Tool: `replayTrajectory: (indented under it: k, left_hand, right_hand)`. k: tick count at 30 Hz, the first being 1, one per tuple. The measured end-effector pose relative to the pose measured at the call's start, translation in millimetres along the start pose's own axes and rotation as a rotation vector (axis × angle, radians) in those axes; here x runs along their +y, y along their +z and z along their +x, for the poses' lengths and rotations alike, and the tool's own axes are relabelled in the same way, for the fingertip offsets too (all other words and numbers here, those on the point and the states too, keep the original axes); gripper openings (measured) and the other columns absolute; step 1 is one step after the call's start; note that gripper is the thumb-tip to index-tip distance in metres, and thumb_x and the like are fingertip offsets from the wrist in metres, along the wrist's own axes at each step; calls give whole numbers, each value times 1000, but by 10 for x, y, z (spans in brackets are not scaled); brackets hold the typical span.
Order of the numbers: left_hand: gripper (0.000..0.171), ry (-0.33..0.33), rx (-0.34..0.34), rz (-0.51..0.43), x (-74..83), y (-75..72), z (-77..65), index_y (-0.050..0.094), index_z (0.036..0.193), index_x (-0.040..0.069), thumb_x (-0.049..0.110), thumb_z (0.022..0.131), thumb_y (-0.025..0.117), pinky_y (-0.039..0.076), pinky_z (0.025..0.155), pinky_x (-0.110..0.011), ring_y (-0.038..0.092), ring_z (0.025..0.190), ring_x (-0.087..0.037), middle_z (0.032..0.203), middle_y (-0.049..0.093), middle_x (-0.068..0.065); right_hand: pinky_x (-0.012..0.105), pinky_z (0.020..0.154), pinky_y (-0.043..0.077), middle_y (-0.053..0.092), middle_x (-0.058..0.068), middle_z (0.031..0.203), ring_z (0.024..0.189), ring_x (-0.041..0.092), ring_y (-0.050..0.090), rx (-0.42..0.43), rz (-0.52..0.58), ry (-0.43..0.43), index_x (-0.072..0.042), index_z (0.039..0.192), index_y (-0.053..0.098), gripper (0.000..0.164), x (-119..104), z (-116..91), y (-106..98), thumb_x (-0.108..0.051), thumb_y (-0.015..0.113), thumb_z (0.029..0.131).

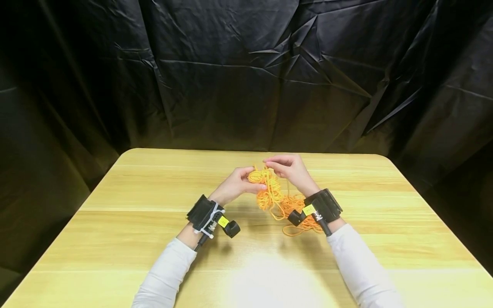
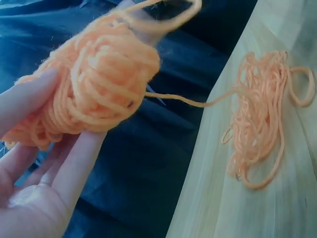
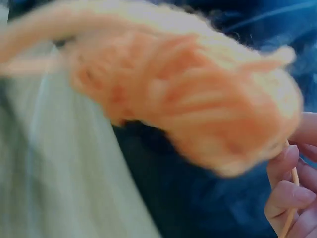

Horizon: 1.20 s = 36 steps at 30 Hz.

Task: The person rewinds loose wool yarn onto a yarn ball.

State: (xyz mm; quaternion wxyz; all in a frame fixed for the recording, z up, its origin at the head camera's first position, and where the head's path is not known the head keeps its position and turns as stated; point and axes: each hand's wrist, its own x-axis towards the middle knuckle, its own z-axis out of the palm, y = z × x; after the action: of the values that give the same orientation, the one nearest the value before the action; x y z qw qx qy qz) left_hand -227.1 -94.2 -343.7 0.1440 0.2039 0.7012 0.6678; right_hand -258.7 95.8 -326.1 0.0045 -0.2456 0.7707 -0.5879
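My left hand (image 1: 236,186) holds a wound bundle of yellow-orange yarn (image 1: 271,188) above the table, thumb on one side and fingers on the other. In the left wrist view the thumb lies across the wound yarn (image 2: 106,84), while the fingers support it from below. My right hand (image 1: 291,171) is at the bundle's far end, pinching a yarn strand with thumb and fingers. The right wrist view has that strand (image 3: 290,218) running along the fingers, beside the blurred bundle (image 3: 198,99). A loose loop hangs from the bundle's near end.
A tangled pile of loose orange yarn (image 2: 257,119) lies on the wooden table (image 1: 154,179), partly hidden behind the right wrist's camera in the head view. One strand (image 2: 190,102) links pile and bundle. Black sheeting (image 1: 215,107) hangs behind the table.
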Motion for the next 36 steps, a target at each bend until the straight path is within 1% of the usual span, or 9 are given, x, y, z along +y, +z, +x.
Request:
replayTrajectory:
  k: [4,11,15,18,23,27,31,35,36]
  left_hand:
    - [36,16,42,-12,2,-3,1,53,111,-2,6,78,66,48,84,-35,63,85,-18,96,65,-11]
    - [33,78,179,-83,16,11,20,53,108,-3,3,79,65,50,78,-32,63,81,-16,93,63,-7]
    - [33,133,247,-132,-1,-1,32,51,108,-3,3,78,65,50,78,-35,63,82,-19,94,61,-10]
    - [36,197,266,-122,-243,-130,151,54,108,0,11,76,69,51,78,-34,62,84,-20,95,61,-11]
    - [36,203,308,-81,-325,-191,186,54,105,2,15,76,70,50,78,-33,62,85,-19,96,63,-12]
    - [33,121,387,-54,8,-50,36,52,107,-4,6,79,66,49,82,-35,62,85,-15,97,64,-14]
    - [37,181,420,-103,-229,-146,192,54,109,-1,9,77,69,50,79,-33,63,85,-15,97,66,-11]
    - [39,235,430,-140,-433,-229,307,56,108,4,13,74,72,51,76,-32,64,86,-19,98,66,-11]
    - [39,237,437,-136,-387,-214,267,57,108,5,14,73,73,52,74,-31,64,85,-19,97,66,-10]
  right_hand:
    - [19,65,49,66,6,98,76,5,59,16,96,68,8,107,60,27,172,-48,79,-9,55,87]
    - [19,56,46,59,-7,67,59,5,53,28,178,106,13,87,59,13,340,-227,267,7,51,80]
    - [21,59,45,61,-4,71,61,7,52,-47,216,68,15,92,57,18,388,-312,327,5,48,80]
    - [20,54,41,63,3,76,58,9,50,-106,238,66,16,98,57,23,404,-360,348,-3,49,88]
    - [16,42,25,64,16,93,46,5,33,-155,193,107,13,79,58,29,338,-425,341,-14,52,90]
    - [18,38,19,61,18,105,41,5,24,-211,135,135,9,78,57,30,152,-491,312,-16,49,92]
    - [19,39,20,56,11,73,42,6,26,-251,10,100,2,82,64,25,47,-521,307,-16,49,92]
    - [19,39,22,48,3,62,44,6,29,-295,-89,43,-2,84,66,23,8,-513,277,-18,50,91]
    - [19,39,23,48,1,61,43,7,29,-306,-115,27,-3,85,66,22,-21,-510,265,-18,51,91]
